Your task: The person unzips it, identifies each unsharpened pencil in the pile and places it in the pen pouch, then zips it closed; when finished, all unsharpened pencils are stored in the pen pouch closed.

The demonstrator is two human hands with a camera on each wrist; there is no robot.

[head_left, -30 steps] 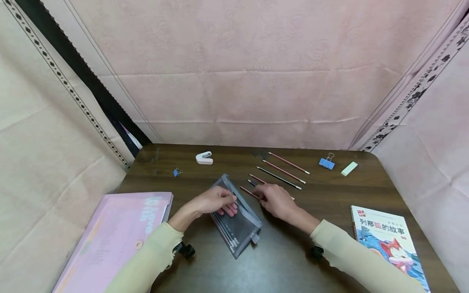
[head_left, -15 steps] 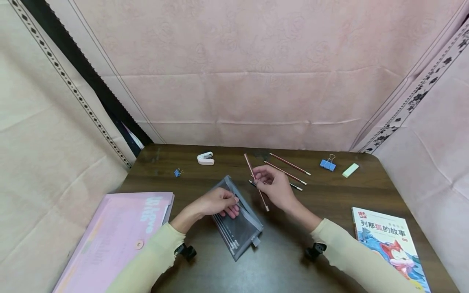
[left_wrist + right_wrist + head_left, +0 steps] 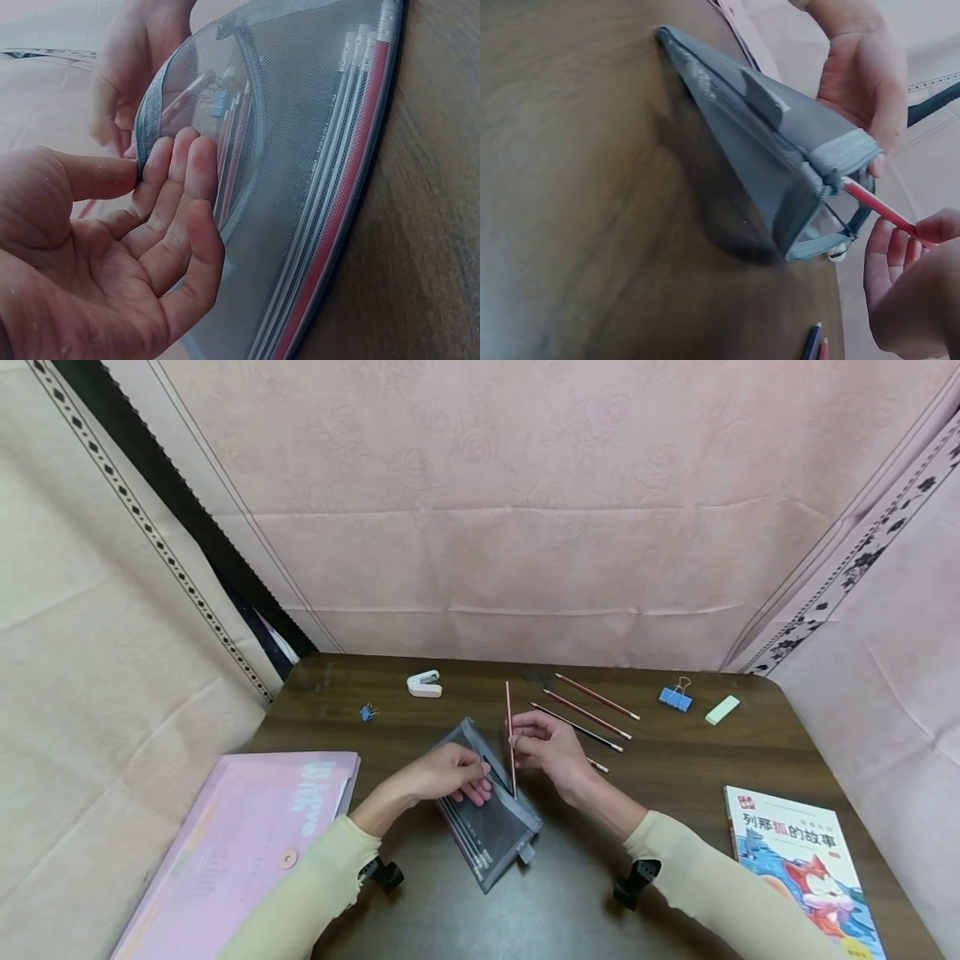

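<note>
A grey mesh zip pouch [image 3: 501,833] lies slanted on the table, its mouth held apart. My left hand [image 3: 450,772] pinches the rim of that mouth between thumb and fingers. Through the mesh, several pencils [image 3: 322,217] show along one side of the pouch in the left wrist view. My right hand [image 3: 551,750] pinches a red pencil [image 3: 509,706], its lower end at the pouch's mouth; the right wrist view has this end [image 3: 847,183] right beside the rim. Just beyond the right hand lie more pencils, including a dark one [image 3: 576,727] and red ones [image 3: 597,696], one partly hidden by the hand.
A white stapler [image 3: 424,684] and a small blue clip [image 3: 368,712] lie at the back left. A blue binder clip [image 3: 676,697] and a pale green eraser-like block [image 3: 722,710] are back right. A pink folder [image 3: 247,852] lies left, a picture book [image 3: 806,868] right.
My right hand has picked up a red pencil from the table, turned it steeper and brought it left to the pouch's mouth. The left hand stays on the pouch rim.
</note>
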